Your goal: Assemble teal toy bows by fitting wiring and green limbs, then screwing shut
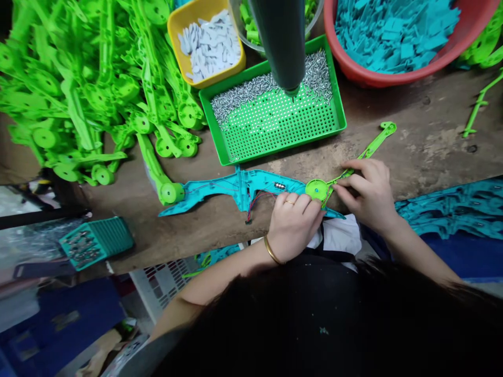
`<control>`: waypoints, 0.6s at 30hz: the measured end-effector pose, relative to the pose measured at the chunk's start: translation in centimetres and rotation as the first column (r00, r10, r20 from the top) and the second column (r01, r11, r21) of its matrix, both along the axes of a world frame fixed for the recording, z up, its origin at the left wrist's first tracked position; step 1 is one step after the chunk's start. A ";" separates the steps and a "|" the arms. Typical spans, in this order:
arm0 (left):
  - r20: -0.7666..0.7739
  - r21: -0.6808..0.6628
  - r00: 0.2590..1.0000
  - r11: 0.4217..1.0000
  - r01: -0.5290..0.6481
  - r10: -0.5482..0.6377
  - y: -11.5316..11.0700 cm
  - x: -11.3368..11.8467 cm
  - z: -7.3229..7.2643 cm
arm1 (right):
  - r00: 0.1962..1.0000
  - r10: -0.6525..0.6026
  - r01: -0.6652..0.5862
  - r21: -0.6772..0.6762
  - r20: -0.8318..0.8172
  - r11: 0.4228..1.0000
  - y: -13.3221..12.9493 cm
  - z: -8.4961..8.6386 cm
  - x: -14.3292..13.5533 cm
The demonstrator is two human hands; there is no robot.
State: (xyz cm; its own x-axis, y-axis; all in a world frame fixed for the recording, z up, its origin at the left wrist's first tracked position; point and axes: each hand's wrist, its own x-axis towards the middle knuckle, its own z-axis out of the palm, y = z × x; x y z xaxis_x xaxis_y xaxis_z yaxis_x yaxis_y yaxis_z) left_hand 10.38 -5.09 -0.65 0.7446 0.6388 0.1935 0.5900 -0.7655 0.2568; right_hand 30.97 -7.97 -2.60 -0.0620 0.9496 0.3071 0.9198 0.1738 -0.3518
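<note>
A teal plastic toy bow body (257,180) lies across the bench with its inner side up, thin wires running along it. My left hand (294,222), wearing a ring and a bangle, curls closed over the body's right part, beside the round end of a green bow limb (315,189). With fingers pinched, my right hand (367,191) grips the arm of that limb, which slants up to the right. At the body's left end sits another green limb (171,192). My left fingertips are partly hidden.
A dark screwdriver shaft (281,42) hangs over a green tray (275,149) of screws. Behind are a yellow bin (183,68) of white pieces and a red basin (377,78) of teal pieces. Green limbs (78,89) pile up left, near a teal box (113,238) of metal parts.
</note>
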 end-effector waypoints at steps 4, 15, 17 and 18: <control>-0.008 0.042 1.000 0.999 0.007 -0.007 -0.1 -0.2 0.1 | 1.000 -0.007 0.007 -0.008 -0.019 1.000 0.0 -0.1 0.0; -0.119 0.098 0.991 0.994 -0.054 0.065 -0.6 1.0 0.0 | 0.999 -0.032 0.032 0.003 -0.036 0.999 -0.1 -0.6 0.0; -0.106 0.102 0.994 0.995 -0.016 0.027 -0.6 1.0 -0.1 | 0.998 -0.041 0.040 -0.013 -0.044 0.999 -0.1 -0.6 0.0; -0.091 0.095 0.996 0.995 0.017 -0.008 -0.4 0.9 0.0 | 0.998 -0.042 0.042 -0.017 -0.045 0.999 -0.1 -0.6 0.0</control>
State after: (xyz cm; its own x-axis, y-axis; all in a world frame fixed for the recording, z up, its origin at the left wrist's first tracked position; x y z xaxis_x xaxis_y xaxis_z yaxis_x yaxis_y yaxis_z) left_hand 11.30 -5.54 -0.66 0.7697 0.6111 0.1847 0.5977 -0.7915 0.1279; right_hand 30.95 -8.10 -3.23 -0.0083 0.9560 0.2934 0.9091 0.1294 -0.3960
